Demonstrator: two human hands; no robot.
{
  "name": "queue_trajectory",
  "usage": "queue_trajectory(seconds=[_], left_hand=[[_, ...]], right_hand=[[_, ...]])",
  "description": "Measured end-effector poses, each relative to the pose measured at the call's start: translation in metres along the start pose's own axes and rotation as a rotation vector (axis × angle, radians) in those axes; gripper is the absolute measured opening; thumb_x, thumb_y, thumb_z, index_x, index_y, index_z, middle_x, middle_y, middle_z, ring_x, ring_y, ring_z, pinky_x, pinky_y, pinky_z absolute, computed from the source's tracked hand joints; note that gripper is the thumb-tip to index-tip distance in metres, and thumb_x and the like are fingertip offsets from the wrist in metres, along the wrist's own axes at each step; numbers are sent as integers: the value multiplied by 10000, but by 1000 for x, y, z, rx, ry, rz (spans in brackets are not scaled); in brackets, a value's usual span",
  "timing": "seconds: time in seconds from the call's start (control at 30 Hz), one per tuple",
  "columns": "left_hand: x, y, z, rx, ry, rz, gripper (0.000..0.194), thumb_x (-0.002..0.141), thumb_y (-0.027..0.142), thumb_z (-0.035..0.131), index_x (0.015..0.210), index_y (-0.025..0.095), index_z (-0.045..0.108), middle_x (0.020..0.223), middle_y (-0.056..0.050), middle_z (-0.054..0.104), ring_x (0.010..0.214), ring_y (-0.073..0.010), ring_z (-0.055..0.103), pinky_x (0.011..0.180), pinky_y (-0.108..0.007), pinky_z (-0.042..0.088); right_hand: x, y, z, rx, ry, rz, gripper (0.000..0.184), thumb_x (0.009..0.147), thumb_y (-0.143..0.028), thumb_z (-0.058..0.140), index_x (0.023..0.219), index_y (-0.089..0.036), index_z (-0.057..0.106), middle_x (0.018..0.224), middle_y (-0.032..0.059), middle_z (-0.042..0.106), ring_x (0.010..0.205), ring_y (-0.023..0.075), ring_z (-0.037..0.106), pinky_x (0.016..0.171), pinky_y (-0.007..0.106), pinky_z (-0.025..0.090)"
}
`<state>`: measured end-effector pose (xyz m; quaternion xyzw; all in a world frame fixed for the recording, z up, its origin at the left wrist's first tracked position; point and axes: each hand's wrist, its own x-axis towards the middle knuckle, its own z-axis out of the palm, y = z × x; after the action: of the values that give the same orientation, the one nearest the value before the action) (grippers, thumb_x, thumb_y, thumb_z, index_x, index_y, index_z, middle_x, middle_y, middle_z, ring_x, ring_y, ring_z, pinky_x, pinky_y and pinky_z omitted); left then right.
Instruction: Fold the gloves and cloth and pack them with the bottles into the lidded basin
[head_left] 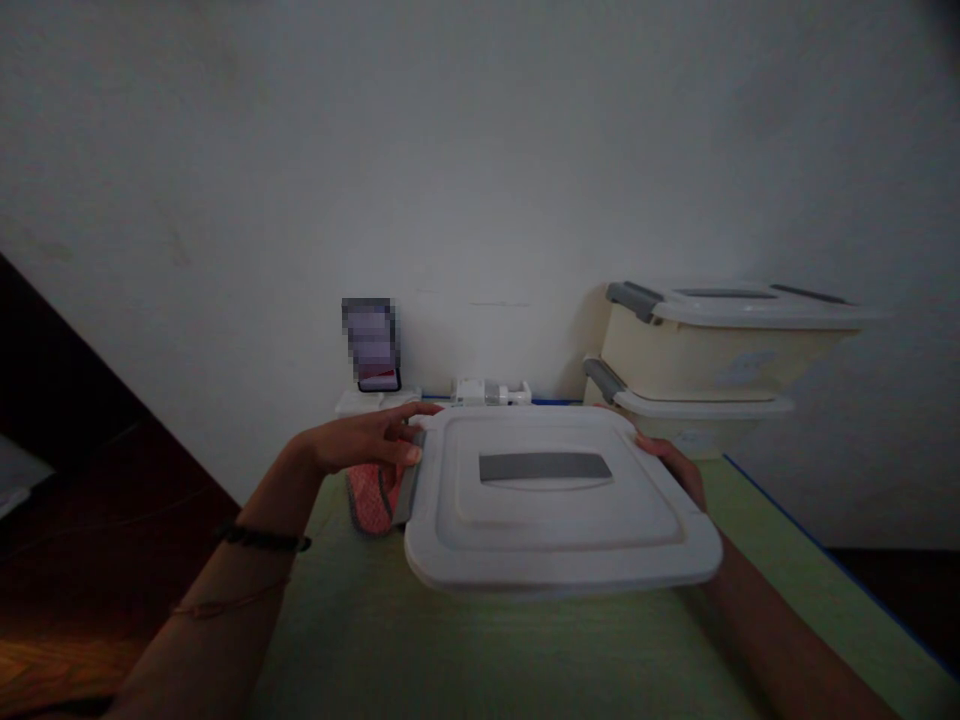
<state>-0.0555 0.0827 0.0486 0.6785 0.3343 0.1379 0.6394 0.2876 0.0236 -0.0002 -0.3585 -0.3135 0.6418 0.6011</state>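
A white plastic lid (559, 505) with a grey handle strip (545, 466) is held level above the green table (420, 640). My left hand (367, 438) grips its left edge, thumb and fingers pinching near a grey clasp (409, 490). My right hand (679, 468) holds the right edge from beneath, and only the fingers show past the rim. Under the lid's left side a reddish-pink woven thing (369, 492) peeks out. Whatever sits below the lid is hidden.
Two cream storage boxes (705, 370) with white lids and grey clasps are stacked at the back right against the wall. A phone (373, 345) stands upright at the back, beside a small white device (491, 391). The table's blue right edge (825, 545) runs diagonally.
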Motion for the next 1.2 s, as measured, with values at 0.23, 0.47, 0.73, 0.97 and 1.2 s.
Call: queue_trajectory(seconds=[0.23, 0.47, 0.73, 0.97, 1.2], left_hand=[[-4, 12, 4, 85, 34, -38, 685, 716, 402, 682, 1287, 253, 334, 1040, -37, 589, 870, -174, 569, 700, -264, 465], [-7, 22, 10, 190, 75, -76, 749, 724, 429, 656, 1334, 243, 262, 1137, -71, 554, 976, -227, 553, 772, -316, 462], [-7, 18, 7, 319, 44, -56, 754, 762, 508, 595, 1362, 236, 226, 1198, -84, 526, 1087, -262, 487, 810, -319, 445], [-6, 20, 7, 373, 0, 6, 721, 775, 564, 555, 1352, 230, 279, 1291, -105, 442, 1151, -280, 422, 877, -355, 423], [-6, 20, 8, 365, -31, 64, 662, 802, 537, 540, 1355, 239, 329, 1175, -77, 545, 1136, -267, 445, 887, -333, 418]], right_hand=[[-2, -1, 5, 4, 9, 4, 548, 745, -278, 439, 1289, -228, 474, 975, -17, 718, 743, 212, 672, 705, 314, 501], [0, 0, 3, 25, 2, -23, 510, 735, -261, 454, 1239, -224, 525, 945, -19, 722, 767, 198, 670, 739, 294, 494], [0, 2, 3, 13, 11, -63, 420, 752, -269, 452, 1141, -233, 608, 899, -31, 729, 696, 174, 669, 679, 266, 497], [-1, 5, 5, -27, 6, -119, 366, 758, -307, 476, 1071, -231, 648, 939, -33, 725, 849, 193, 667, 803, 279, 475], [-2, 2, 5, -101, 44, -108, 290, 756, -322, 474, 956, -310, 683, 983, -54, 716, 1003, 240, 622, 891, 350, 450]])
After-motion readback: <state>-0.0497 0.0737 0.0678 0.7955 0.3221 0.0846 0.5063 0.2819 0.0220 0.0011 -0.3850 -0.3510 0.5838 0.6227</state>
